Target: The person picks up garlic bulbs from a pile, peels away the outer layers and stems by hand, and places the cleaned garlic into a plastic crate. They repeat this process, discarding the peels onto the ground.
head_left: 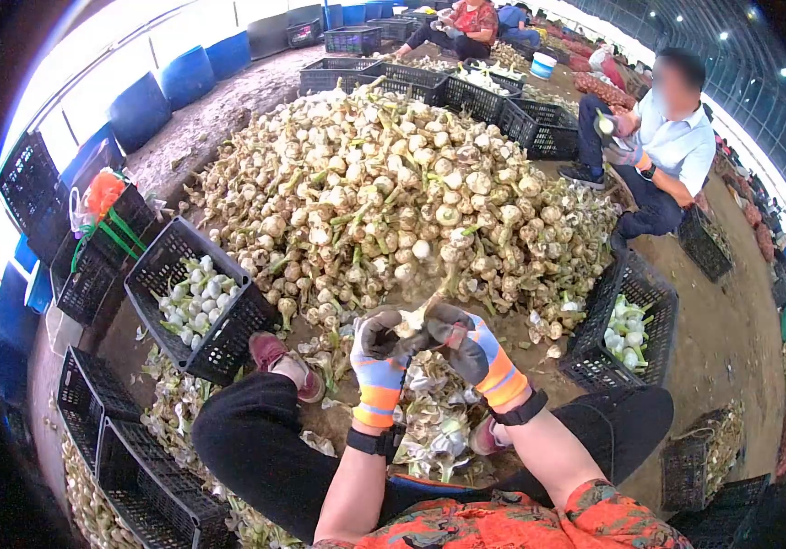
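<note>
Between my two gloved hands is a garlic bulb [413, 319], with a long dry stem rising up and to the right. My left hand [380, 348] has its fingers closed around the bulb's left side. On the right side, my right hand [471, 349] pinches the same bulb; whether it also has a small tool in it is hidden by the fingers. Both gloves are grey at the fingers with orange and blue bands. Just beyond the hands rises a large heap of untrimmed garlic [384, 201]. Loose peeled skins [434, 425] lie below, between my legs.
A black crate with white peeled bulbs [199, 302] stands at the left, another crate with peeled bulbs [629, 331] at the right. Stacked black crates [150, 476] are at the lower left. A co-worker [663, 137] sits at the right holding a bulb; other people sit farther back.
</note>
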`<state>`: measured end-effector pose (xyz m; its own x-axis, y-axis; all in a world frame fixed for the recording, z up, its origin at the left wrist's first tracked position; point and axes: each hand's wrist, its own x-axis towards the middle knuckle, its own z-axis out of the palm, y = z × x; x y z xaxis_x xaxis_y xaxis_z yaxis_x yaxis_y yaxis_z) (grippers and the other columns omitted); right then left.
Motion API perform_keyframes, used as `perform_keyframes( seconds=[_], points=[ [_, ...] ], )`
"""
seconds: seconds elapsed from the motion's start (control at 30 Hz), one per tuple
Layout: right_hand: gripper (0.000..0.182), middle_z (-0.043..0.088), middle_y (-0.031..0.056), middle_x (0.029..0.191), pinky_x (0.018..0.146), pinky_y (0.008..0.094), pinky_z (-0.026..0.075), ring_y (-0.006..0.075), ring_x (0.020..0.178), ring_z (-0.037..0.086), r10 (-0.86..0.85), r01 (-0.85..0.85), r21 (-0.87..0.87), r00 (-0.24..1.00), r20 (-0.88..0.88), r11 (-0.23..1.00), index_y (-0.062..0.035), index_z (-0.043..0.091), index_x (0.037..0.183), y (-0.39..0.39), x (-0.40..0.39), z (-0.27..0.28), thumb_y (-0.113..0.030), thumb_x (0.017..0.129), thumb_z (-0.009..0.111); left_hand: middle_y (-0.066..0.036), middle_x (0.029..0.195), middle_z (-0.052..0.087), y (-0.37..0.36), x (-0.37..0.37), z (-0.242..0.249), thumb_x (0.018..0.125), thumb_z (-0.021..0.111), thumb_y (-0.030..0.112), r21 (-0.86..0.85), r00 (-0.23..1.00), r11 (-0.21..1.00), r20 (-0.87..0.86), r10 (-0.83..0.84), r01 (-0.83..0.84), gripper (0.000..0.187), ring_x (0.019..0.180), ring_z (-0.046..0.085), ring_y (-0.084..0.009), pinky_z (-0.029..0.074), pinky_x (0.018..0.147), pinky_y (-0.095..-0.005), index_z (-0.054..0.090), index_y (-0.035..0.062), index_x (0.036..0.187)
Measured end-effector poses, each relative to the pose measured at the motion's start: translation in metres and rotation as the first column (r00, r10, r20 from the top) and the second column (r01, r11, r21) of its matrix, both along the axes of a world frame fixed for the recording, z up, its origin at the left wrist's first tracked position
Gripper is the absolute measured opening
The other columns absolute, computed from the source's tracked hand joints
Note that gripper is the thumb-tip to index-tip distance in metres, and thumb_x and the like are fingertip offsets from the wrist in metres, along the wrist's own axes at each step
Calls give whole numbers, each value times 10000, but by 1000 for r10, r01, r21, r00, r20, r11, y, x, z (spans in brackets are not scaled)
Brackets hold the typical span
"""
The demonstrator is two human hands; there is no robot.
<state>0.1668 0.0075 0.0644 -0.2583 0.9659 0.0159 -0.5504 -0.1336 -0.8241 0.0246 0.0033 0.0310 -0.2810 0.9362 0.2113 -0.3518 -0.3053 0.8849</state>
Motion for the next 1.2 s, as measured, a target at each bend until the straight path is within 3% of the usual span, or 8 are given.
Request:
perform_keyframes(
  seconds=[0.13, 0.4, 0.47, 0.57, 0.67, 0.73, 0.93, 1.2],
  points=[
    [226, 637, 54, 907, 728, 268, 482, 125, 787, 605, -4, 15, -54, 977, 215, 998, -16, 594, 969, 9, -4, 2, -175, 820, 652, -81, 1026, 571, -4, 3, 21, 624, 709, -100, 267, 874, 962, -454, 171, -50, 368, 901, 572, -185, 480, 799, -291, 570, -10, 953],
    [222, 653, 68, 863, 651, 276, 508, 140, 724, 625, 29, -26, -21, 983, 183, 999, 11, 582, 961, 12, 4, -5, -83, 769, 641, -66, 1017, 586, -6, 1, 1, 718, 669, -94, -40, 986, 993, 130, -104, 110, 336, 884, 576, -151, 485, 801, -276, 552, -1, 1019],
    [181, 632, 93, 812, 626, 315, 487, 203, 694, 607, -28, 21, 21, 910, 413, 1000, 11, 593, 920, 16, 3, -3, -39, 746, 595, -66, 1021, 590, -6, -1, 1, 740, 662, -69, -153, 986, 981, 131, -99, 118, 325, 901, 580, -166, 497, 801, -294, 554, 10, 1036],
    [214, 548, 184, 861, 664, 374, 455, 331, 772, 550, -514, -241, 639, 423, 747, 731, -6, 606, 870, 16, 7, 19, 1, 663, 549, -74, 1034, 598, -6, 0, 3, 796, 629, -13, -134, 942, 968, 292, -168, 214, 284, 917, 583, -165, 495, 792, -288, 549, 14, 1068],
    [226, 567, 190, 902, 689, 367, 466, 323, 806, 569, -278, -142, 428, 574, 770, 892, 3, 608, 881, 25, 15, -7, -12, 657, 580, -92, 1050, 604, -1, 3, 0, 829, 594, 10, -144, 857, 934, 460, -230, 328, 294, 913, 594, -177, 511, 762, -294, 531, 4, 1116],
    [236, 593, 179, 914, 721, 337, 477, 306, 823, 584, -357, -59, 464, 554, 752, 884, 6, 615, 906, 26, 16, -23, -15, 671, 598, -107, 993, 607, 1, 4, 2, 826, 596, 5, -101, 989, 984, 18, -144, 145, 330, 867, 614, -180, 542, 755, -333, 504, -22, 1142],
    [205, 663, 64, 812, 654, 259, 506, 101, 701, 599, -80, 55, 67, 889, 451, 996, 33, 626, 945, 22, 22, -12, -17, 746, 616, -104, 1052, 603, -3, -8, 18, 832, 584, 23, -124, 942, 945, 186, -278, 304, 354, 883, 606, -180, 519, 768, -303, 520, -14, 1178],
    [210, 661, 50, 837, 677, 240, 485, 119, 729, 600, -242, 220, 104, 844, 478, 970, 28, 634, 937, 14, 18, -5, 14, 734, 586, -119, 1080, 595, -6, -1, 11, 790, 613, -50, -163, 925, 912, 28, -378, 377, 428, 915, 606, -176, 509, 806, -285, 484, -45, 1198]
  ],
)
